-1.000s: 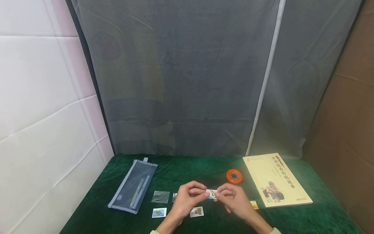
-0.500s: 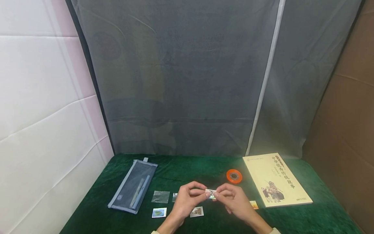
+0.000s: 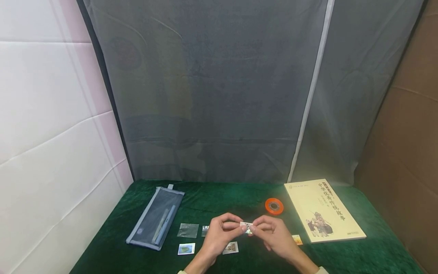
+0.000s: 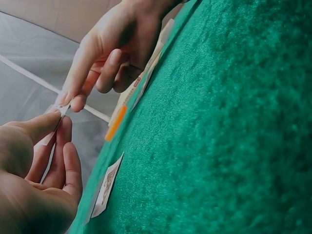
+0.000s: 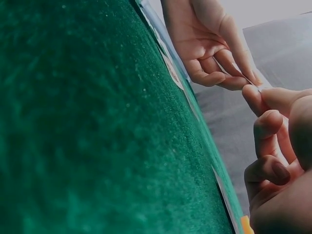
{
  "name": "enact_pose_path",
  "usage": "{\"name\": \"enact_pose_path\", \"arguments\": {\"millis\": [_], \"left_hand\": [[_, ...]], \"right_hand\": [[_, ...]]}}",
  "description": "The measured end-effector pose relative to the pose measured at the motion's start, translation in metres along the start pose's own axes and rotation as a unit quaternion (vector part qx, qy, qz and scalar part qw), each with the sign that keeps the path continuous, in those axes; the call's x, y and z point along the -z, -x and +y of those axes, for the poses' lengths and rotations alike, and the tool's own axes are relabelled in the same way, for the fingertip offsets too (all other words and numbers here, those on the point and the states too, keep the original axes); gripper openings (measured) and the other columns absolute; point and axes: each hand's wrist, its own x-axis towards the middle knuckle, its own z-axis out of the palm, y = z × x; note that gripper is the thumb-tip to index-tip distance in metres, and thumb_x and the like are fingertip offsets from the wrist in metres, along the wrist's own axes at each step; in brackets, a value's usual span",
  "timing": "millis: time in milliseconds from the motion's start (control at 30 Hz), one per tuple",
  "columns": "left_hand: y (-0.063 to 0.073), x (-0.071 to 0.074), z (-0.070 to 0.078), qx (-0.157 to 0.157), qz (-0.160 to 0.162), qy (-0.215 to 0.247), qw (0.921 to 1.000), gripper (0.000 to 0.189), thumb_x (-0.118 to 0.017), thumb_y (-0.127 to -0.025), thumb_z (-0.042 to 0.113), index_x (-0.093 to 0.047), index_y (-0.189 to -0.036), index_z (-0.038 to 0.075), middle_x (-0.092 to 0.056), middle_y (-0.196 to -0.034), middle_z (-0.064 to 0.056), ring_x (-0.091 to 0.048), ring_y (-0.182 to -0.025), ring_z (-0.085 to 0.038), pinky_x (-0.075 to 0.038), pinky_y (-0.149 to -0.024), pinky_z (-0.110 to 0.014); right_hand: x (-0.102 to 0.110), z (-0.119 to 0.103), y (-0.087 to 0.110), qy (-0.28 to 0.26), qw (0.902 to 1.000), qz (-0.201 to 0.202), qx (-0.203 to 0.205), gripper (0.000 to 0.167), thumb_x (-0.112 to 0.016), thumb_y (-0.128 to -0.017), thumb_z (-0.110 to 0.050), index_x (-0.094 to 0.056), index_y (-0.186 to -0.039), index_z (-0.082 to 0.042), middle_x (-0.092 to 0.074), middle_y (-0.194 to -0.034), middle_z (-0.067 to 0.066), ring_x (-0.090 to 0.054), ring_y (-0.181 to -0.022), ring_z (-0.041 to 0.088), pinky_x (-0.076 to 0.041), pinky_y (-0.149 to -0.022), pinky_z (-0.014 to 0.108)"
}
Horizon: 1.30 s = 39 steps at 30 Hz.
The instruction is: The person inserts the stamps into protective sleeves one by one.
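A small white stamp with a dark printed picture is held above the table between both hands. My left hand pinches its left side between thumb and fingers; my right hand pinches the right side. Fingertips cover parts of it. In the left wrist view, a thin translucent edge shows below the left thumb; whether it is a clear sleeve I cannot tell. Beneath the hands lies a stamp with a brownish picture. A blue-green stamp is at the left.
Clear plastic squares lie left of the hands, one partly hidden. A mesh zip pouch with slim tools inside is at far left. An orange tape roll, a yellow stamp and a cream book are to the right.
The held stamp and the right fingertips have shifted slightly left, and the stamp's surface looks shinier, with its picture less clear. The things on the table have stayed put.
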Motion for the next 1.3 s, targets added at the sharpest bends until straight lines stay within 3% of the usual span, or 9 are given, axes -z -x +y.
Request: {"name": "enact_pose_path", "arguments": {"millis": [333, 500, 667, 767, 867, 1000, 1167, 1300], "left_hand": [[0.001, -0.002, 0.0, -0.004, -0.01, -0.01, 0.9999, 0.031, -0.088, -0.093, 0.03, -0.076, -0.113, 0.01, -0.086, -0.102, -0.005, -0.081, -0.099, -0.018, -0.06, -0.09, -0.032], [0.002, -0.006, 0.0, -0.009, -0.021, -0.028, 0.9994, 0.026, -0.088, -0.093, 0.028, -0.078, -0.11, 0.011, -0.086, -0.099, -0.005, -0.081, -0.098, -0.019, -0.058, -0.086, -0.031], [0.001, -0.006, -0.002, -0.014, -0.026, -0.069, 0.9972, 0.017, -0.084, -0.097, 0.031, -0.08, -0.107, 0.017, -0.086, -0.099, -0.001, -0.081, -0.098, -0.014, -0.06, -0.084, -0.031], [0.0, -0.005, -0.001, -0.041, -0.024, -0.127, 0.9908, 0.011, -0.08, -0.1, 0.03, -0.082, -0.103, 0.019, -0.085, -0.097, 0.003, -0.08, -0.092, -0.009, -0.061, -0.081, -0.028], [-0.001, -0.004, 0.0, -0.074, -0.029, -0.185, 0.9796, 0.007, -0.08, -0.1, 0.024, -0.082, -0.1, 0.018, -0.082, -0.092, 0.005, -0.075, -0.081, -0.004, -0.06, -0.073, -0.024], [-0.005, -0.005, 0.003, -0.093, -0.043, -0.222, 0.9695, 0.004, -0.082, -0.097, 0.018, -0.082, -0.096, 0.015, -0.08, -0.086, 0.005, -0.07, -0.072, -0.001, -0.057, -0.066, -0.021], [-0.012, -0.004, 0.004, -0.078, -0.049, -0.218, 0.9716, 0.004, -0.083, -0.097, 0.018, -0.082, -0.096, 0.014, -0.081, -0.086, 0.005, -0.073, -0.074, -0.003, -0.06, -0.068, -0.022], [-0.014, -0.003, 0.003, -0.056, -0.063, -0.192, 0.9778, 0.005, -0.083, -0.097, 0.019, -0.082, -0.099, 0.014, -0.082, -0.089, 0.003, -0.077, -0.078, -0.008, -0.062, -0.069, -0.025]], "right_hand": [[0.0, 0.001, -0.001, 0.015, 0.9998, -0.001, -0.012, 0.017, -0.075, -0.105, -0.025, -0.072, -0.112, -0.01, -0.079, -0.091, 0.021, -0.048, -0.048, 0.004, -0.043, -0.047, 0.021], [0.001, 0.0, 0.0, 0.066, 0.9974, 0.016, 0.025, 0.013, -0.076, -0.104, -0.026, -0.076, -0.114, -0.018, -0.073, -0.086, 0.008, -0.051, -0.057, 0.002, -0.046, -0.048, 0.025], [0.007, 0.0, -0.001, 0.11, 0.9924, 0.018, 0.054, 0.009, -0.078, -0.102, -0.027, -0.079, -0.109, -0.021, -0.067, -0.073, 0.001, -0.049, -0.055, -0.001, -0.046, -0.046, 0.025], [0.012, -0.001, -0.001, 0.134, 0.99, 0.01, 0.044, 0.012, -0.08, -0.1, -0.03, -0.08, -0.108, -0.021, -0.071, -0.077, -0.001, -0.045, -0.053, -0.002, -0.042, -0.047, 0.023], [0.018, 0.0, -0.002, 0.155, 0.9875, -0.011, 0.027, 0.014, -0.081, -0.099, -0.031, -0.08, -0.108, -0.02, -0.078, -0.088, -0.002, -0.042, -0.052, -0.002, -0.039, -0.047, 0.022], [0.022, 0.002, -0.003, 0.184, 0.9823, -0.036, 0.012, 0.012, -0.081, -0.099, -0.032, -0.08, -0.105, -0.023, -0.081, -0.091, -0.006, -0.044, -0.05, -0.002, -0.041, -0.048, 0.022], [0.026, 0.002, -0.003, 0.188, 0.9815, -0.032, 0.006, 0.014, -0.081, -0.099, -0.035, -0.08, -0.104, -0.022, -0.082, -0.089, -0.005, -0.058, -0.059, 0.003, -0.047, -0.054, 0.024], [0.027, 0.001, -0.003, 0.18, 0.9831, -0.035, 0.007, 0.017, -0.08, -0.099, -0.036, -0.08, -0.106, -0.02, -0.083, -0.09, -0.004, -0.059, -0.061, 0.003, -0.048, -0.056, 0.024]]}}
